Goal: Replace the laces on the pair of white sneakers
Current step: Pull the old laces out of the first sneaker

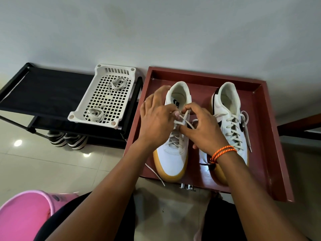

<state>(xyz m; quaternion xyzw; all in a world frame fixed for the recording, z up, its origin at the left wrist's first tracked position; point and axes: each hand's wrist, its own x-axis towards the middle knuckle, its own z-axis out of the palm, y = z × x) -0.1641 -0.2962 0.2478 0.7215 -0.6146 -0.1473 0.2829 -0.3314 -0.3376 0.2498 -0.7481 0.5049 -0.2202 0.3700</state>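
We see two white sneakers with gum-coloured soles standing side by side in a dark red tray (pixel 271 136), toes toward the camera. Left sneaker (pixel 171 153) sits under both hands; right sneaker (pixel 232 119) stands just beside it, laced, with loose lace ends trailing down its outer side.

Left hand (pixel 156 119) hovers over the left sneaker's upper eyelets, fingers curled, thumb and forefinger pinching the lace (pixel 182 119) near the tongue. Right hand (pixel 201 129) meets it from the other side, fingers bent inward and closed on the same lace where the strands cross. We cannot tell exactly which strand each fingertip holds. An orange cord bracelet (pixel 223 152) circles the right wrist.

One free end of lace (pixel 155 173) runs off the left sneaker's toe side, over the tray's near edge and down toward the floor.

Left of the tray, a white perforated basket (pixel 90 101) rests on a black fabric-topped rack (pixel 45 89). Inside the basket lie two coiled bundles of laces: one (pixel 118 83) toward the far end, one (pixel 95 114) toward the near end, well apart. Dark striped shoes (pixel 67 140) sit beneath the rack on the pale tiled floor. A pink bucket (pixel 26 214) shows at bottom left
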